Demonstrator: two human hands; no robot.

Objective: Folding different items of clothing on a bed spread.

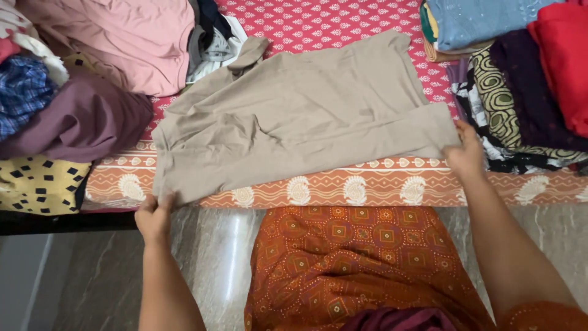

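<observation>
Pinching the near corners of the beige garment (294, 116), the left hand (154, 216) and right hand (467, 153) close on its hem, keeping it taut and flat on the patterned bed (343, 21) between the clothes piles (79, 79).

We saw a beige garment (294, 116) spread flat and creased on the bedsheet (318, 24), folded over along its near edge, its two near corners pinched and reaching the bedsheet's orange border.
</observation>
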